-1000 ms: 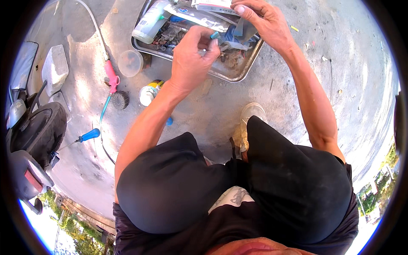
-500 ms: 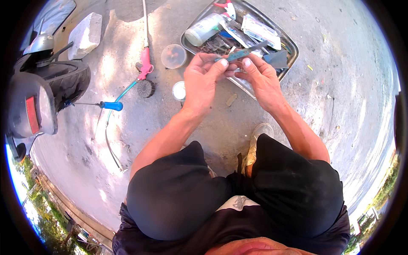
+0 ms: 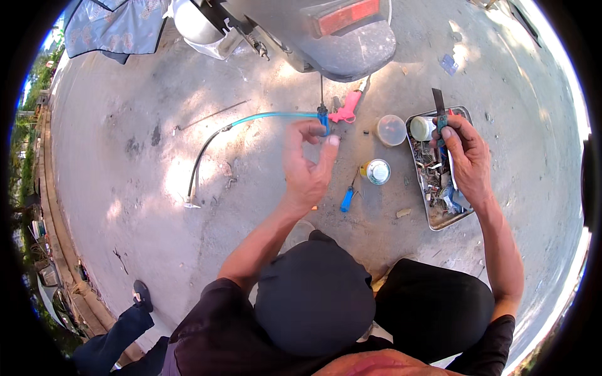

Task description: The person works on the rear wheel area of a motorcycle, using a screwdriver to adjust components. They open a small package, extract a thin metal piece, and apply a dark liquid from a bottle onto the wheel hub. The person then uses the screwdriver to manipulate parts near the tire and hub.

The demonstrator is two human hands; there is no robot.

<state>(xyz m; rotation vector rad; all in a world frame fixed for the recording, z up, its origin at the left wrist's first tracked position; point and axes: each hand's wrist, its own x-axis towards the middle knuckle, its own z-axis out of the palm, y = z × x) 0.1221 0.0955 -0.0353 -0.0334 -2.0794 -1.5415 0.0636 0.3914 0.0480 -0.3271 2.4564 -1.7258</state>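
In my right hand [image 3: 467,153] is a flat dark blade [image 3: 438,102] with a teal wrapped grip [image 3: 442,128], pinched between thumb and fingers above the metal tray. My left hand [image 3: 307,166] holds nothing, its thumb and fingers apart. Its fingertips are close to the blue handle of a screwdriver-like tool [image 3: 323,120], whose thin shaft runs up to the scooter's rear tire [image 3: 351,56]; whether they touch it I cannot tell.
The metal tray [image 3: 444,223] holds small parts and a bottle. Left of it are a clear tub [image 3: 391,131], a can [image 3: 377,172] and a blue-handled tool [image 3: 347,199]. A pink air gun [image 3: 345,111] with a teal hose [image 3: 269,115] lies beyond. Another person's leg [image 3: 125,332] shows lower left.
My view has swung left toward the scooter. The left hand has let go of the teal-gripped blade and moved to the blue handle; the right hand keeps the blade, now pointing upward.
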